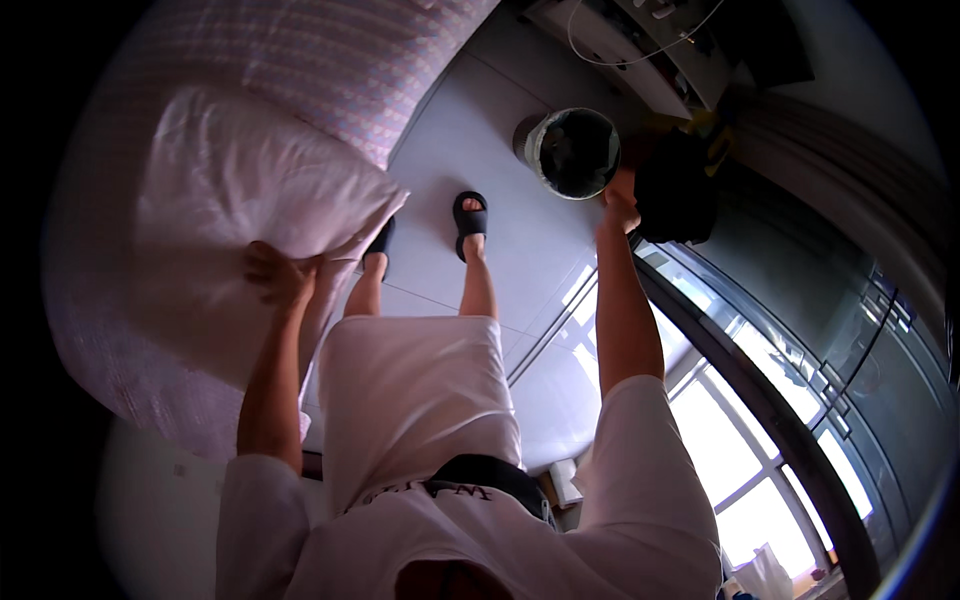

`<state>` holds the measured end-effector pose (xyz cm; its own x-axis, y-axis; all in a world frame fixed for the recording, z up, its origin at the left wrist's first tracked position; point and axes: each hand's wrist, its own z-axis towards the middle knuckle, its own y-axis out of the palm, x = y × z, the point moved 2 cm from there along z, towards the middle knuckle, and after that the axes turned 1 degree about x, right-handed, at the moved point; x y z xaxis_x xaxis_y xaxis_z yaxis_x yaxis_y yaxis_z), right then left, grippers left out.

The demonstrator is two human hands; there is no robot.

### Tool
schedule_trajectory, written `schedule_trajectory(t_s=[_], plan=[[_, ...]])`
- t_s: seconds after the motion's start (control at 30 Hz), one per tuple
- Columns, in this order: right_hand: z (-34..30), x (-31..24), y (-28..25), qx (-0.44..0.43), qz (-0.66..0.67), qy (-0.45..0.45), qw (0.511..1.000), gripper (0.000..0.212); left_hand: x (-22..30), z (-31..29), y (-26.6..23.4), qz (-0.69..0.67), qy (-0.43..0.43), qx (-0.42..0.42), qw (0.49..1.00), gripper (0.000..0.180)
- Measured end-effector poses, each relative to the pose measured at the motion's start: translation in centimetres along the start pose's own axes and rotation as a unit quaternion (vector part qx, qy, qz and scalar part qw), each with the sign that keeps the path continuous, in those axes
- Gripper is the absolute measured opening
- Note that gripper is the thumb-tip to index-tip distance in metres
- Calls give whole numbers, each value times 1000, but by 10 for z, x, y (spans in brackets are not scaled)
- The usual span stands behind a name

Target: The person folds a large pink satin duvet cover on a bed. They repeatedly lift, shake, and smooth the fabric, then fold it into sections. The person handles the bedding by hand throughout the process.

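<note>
My left hand [282, 275] lies on a pale pillow [230, 200] at the bed's near edge, its fingers spread over the cloth. Reaching out to the right, my right hand [622, 212] looks closed beside the rim of a round waste bin [532, 143] with a dark liner. A black, soft-looking thing [675, 195], perhaps a bag, is just right of that hand. What the right fingers hold, if anything, is hidden in shadow.
Pink patterned bedding [330, 60] covers the bed on the left. My feet in black slippers [463, 230] stand on grey floor tiles [430, 150]. A shelf unit [640, 75] with a white cable stands at the back. Glass panels [740, 420] and a curtain [850, 150] are on the right.
</note>
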<state>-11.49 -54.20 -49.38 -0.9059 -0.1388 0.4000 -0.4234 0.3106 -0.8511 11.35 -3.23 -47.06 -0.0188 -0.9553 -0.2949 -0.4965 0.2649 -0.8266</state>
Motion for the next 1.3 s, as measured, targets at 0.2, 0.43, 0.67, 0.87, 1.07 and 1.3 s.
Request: schedule_trajectory(t_s=[0.2, 0.43, 0.67, 0.87, 1.07, 1.3], plan=[[76, -23, 36, -81, -141, -115, 980, 21, -10, 3, 11, 114, -5, 70, 991, 118], [136, -6, 68, -57, 125, -118, 983, 33, -8, 8, 13, 118, -1, 63, 991, 118], [145, 0, 61, -59, 199, 71, 976, 49, -19, 13, 28, 27, 32, 83, 996, 116], [115, 3, 40, -47, 302, 162, 938, 47, -3, 19, 20, 17, 19, 35, 999, 116], [108, 1, 15, -80, 129, -34, 988, 45, -3, 6, 12, 14, 22, 64, 998, 111], [10, -52, 4, -149, 487, -206, 836, 59, 3, -3, -24, -87, -53, -28, 994, 101]])
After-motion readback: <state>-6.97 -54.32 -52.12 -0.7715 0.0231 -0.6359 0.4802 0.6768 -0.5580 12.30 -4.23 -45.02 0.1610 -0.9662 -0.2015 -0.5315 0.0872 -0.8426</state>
